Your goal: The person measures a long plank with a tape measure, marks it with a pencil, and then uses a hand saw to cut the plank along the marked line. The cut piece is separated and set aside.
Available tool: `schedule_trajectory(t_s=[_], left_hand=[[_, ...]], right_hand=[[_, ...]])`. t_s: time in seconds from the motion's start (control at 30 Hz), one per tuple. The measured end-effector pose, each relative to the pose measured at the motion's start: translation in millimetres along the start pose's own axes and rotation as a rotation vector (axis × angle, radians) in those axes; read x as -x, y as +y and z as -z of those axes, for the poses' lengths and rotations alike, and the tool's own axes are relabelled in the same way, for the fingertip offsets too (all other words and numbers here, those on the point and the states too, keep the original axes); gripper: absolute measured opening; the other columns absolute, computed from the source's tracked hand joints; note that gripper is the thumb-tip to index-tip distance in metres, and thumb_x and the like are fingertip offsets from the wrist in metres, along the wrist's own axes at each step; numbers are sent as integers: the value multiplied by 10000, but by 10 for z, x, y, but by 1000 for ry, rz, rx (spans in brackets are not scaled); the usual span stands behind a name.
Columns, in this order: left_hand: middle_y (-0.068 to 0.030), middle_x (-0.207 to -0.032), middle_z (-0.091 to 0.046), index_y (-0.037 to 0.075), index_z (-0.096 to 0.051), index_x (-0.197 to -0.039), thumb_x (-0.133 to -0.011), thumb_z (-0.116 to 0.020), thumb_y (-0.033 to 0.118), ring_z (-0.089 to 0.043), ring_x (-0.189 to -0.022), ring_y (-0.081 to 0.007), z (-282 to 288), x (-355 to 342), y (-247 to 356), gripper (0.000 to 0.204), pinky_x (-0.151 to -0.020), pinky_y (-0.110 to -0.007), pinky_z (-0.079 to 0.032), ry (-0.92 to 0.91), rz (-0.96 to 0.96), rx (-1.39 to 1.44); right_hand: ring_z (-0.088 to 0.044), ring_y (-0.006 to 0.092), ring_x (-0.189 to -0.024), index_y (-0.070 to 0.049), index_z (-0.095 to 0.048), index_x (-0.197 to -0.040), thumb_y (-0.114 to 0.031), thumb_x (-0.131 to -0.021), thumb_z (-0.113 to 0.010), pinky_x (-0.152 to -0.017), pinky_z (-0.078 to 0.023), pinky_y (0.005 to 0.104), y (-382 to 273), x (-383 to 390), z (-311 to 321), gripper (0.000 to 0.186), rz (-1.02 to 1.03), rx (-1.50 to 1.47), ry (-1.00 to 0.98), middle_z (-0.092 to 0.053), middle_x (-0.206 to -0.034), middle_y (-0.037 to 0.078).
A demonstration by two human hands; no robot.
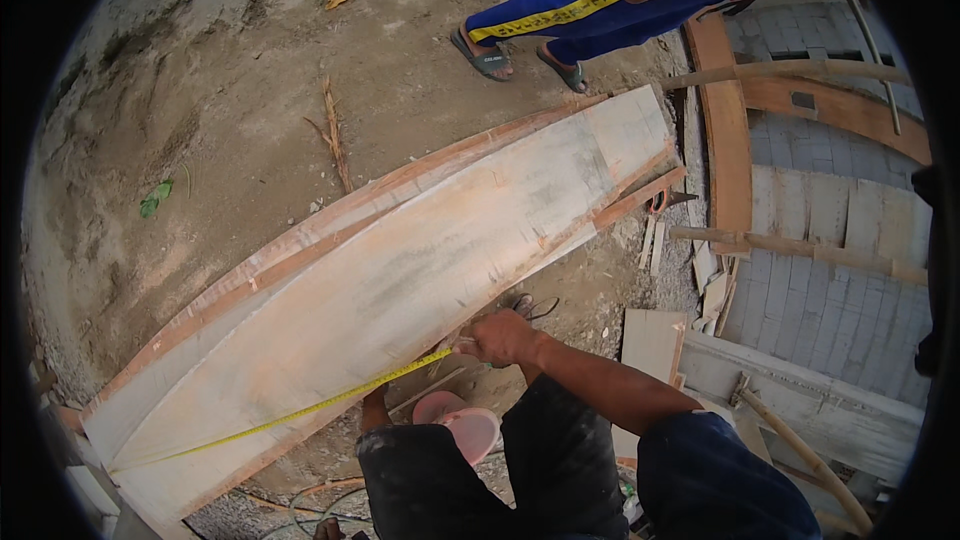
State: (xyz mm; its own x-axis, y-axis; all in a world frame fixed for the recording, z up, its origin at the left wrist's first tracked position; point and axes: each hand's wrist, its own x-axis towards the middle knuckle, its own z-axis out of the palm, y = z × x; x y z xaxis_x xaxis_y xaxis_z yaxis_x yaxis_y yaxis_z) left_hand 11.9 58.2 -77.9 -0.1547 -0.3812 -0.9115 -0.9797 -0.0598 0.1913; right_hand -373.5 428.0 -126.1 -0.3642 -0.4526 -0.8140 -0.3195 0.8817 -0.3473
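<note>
Stretching over pale wooden panel (420, 250): yellow measuring tape (400, 372), apparently held taut so it runs straight. Right hand (500, 338): closed around tape's near end, by panel edge. Left hand (328, 530): at lower border, state indeterminable. Between knees: pink basins (472, 433). Beyond panel: standing co-worker (590, 15).

Ahead of you, at the top, a co-worker (610, 15) in blue trousers with a yellow stripe stands in sandals (490, 62). On the dirt (240, 140) to your left lie a green leaf (150, 202) and a split stick (335, 135). Bamboo poles (820, 253) cross grey blocks (800, 298) at your right; pink basins (472, 430) sit low in your view.
</note>
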Motion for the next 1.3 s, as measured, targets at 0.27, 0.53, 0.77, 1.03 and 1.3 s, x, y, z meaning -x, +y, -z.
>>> schedule_trajectory(t_s=[0.27, 0.53, 0.77, 1.03, 1.3], left_hand=[[-93, -817, -613, 67, -616, -1151, -938, -505, 333, -468, -603, -158, -1304, 648, 294, 359, -502, -285, -371, 244, -114, 40], [-86, -824, -604, 8, -607, -1049, -943, -523, 310, -533, -694, -176, -3134, 1809, 571, 331, -603, -329, -450, 151, -235, -116], [-214, -1222, -565, 7, -358, -1445, -959, -523, 293, -572, -1012, -275, -3606, 2641, 1067, 587, -804, -361, -501, 346, 30, -59], [-116, -1002, -629, 68, -600, -1207, -938, -586, 332, -587, -900, -190, -4052, 2429, 777, 378, -652, -363, -504, 177, -204, 75], [-113, -881, -678, 47, -664, -1081, -894, -639, 303, -624, -845, -223, -4386, 2508, 661, 318, -774, -340, -498, 133, -107, -112]], right_hand=[[-657, 366, -910, -32, -684, -996, -475, -928, -496, -807, -512, 465, 1234, 205, -102, 485, 115, -24, -21, -676, -951, 207], [-674, 358, -857, -35, -708, -930, -425, -888, -560, -791, -520, 440, 2777, 794, 147, 419, 165, -118, 169, -695, -872, 190], [-669, 356, -887, -55, -710, -939, -450, -886, -558, -780, -514, 464, 3412, 1315, 69, 427, 184, -111, 154, -693, -888, 194], [-661, 357, -907, -73, -725, -954, -500, -910, -525, -788, -496, 467, 3618, 1452, 210, 473, 88, -75, 79, -691, -900, 194], [-666, 379, -863, -38, -728, -897, -542, -882, -556, -786, -507, 475, 3808, 1277, 282, 533, 31, 3, 109, -688, -865, 219]])
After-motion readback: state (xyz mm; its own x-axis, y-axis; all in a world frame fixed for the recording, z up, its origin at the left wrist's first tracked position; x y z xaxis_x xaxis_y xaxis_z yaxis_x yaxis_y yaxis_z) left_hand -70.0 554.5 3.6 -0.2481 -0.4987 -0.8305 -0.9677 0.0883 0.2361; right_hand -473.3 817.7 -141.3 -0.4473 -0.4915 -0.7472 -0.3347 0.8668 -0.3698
